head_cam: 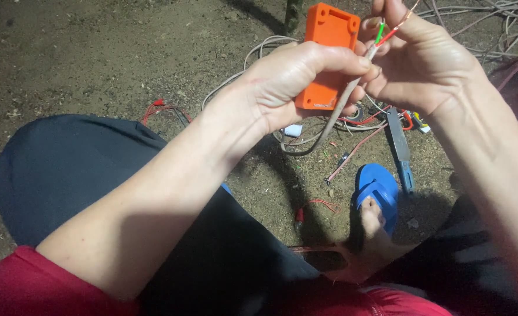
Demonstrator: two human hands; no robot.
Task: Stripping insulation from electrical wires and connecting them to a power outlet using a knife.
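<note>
My left hand [297, 79] pinches a grey sheathed cable [336, 111] near its stripped end and also holds an orange plastic box [328, 35] against the palm. My right hand [422, 58] grips the cable's bared wires [387, 32]: a green one, a red one and a twisted copper strand stick up between its fingers. The cable hangs down from both hands toward the dirt ground.
Loose cables and red wire scraps [162, 108] lie on the dirt. A blue-handled tool [400, 149] lies near my foot in a blue sandal [379, 193]. A tangle of grey cables [493, 17] sits at the top right. My dark-trousered knee [77, 169] fills the left.
</note>
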